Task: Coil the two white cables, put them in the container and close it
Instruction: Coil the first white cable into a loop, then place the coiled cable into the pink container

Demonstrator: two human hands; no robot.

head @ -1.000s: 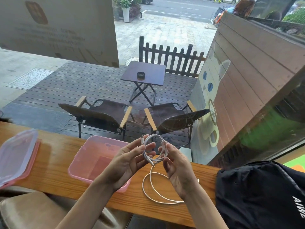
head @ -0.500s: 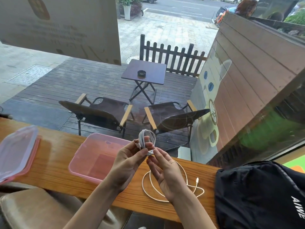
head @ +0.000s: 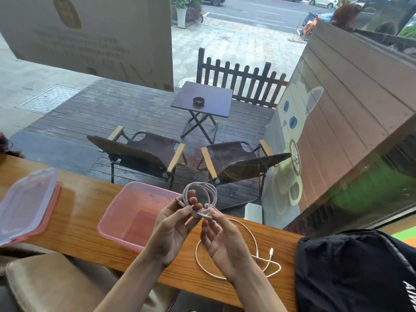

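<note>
Since half a second ago the coiled cable [head: 200, 199] has opened from a tight, narrow bundle into a round ring of several loops, and the right hand [head: 221, 240] has slid to the ring's lower right edge. Both hands hold this coil in the air above the wooden surface [head: 74, 224], just beyond the near right corner of the open pink container [head: 126, 218]. The left hand [head: 173, 224] pinches the lower left of the ring between thumb and curled fingers [head: 191, 200], and one plug end pokes out to the left beside the thumb. The right hand's fingers curl up to the bundled strands at the bottom of the ring; they seem to pinch them, though the contact point is small and hard to make out.

The second white cable [head: 254, 242] lies loose on the surface under and to the right of the right hand, in one wide loop with its connector end near a black bag [head: 353, 273]. The container's clear lid [head: 24, 203] rests well to the left on the surface, apart from the container.
</note>
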